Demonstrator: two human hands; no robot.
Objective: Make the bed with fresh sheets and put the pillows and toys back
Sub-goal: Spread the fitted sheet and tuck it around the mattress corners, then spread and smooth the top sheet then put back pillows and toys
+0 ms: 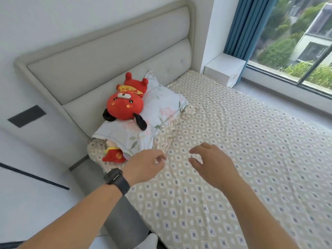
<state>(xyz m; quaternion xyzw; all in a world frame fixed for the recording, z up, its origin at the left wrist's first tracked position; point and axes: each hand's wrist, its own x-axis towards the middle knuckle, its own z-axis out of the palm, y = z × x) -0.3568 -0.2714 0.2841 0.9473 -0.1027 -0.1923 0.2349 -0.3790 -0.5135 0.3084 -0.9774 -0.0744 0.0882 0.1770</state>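
Both hands hover over the sheet (233, 150), holding nothing. Left hand (145, 166), watch (116, 180) on its wrist: fingers loosely curled, just by the pillow's near corner. Right hand (212, 162): fingers half spread, relaxed. Sheet covers the mattress, some wrinkles. Floral pillow (161, 108) lies against the headboard (107, 56); red plush (124, 105) on top of it. Smaller red toy (114, 154) sticks out from under the pillow's near end.
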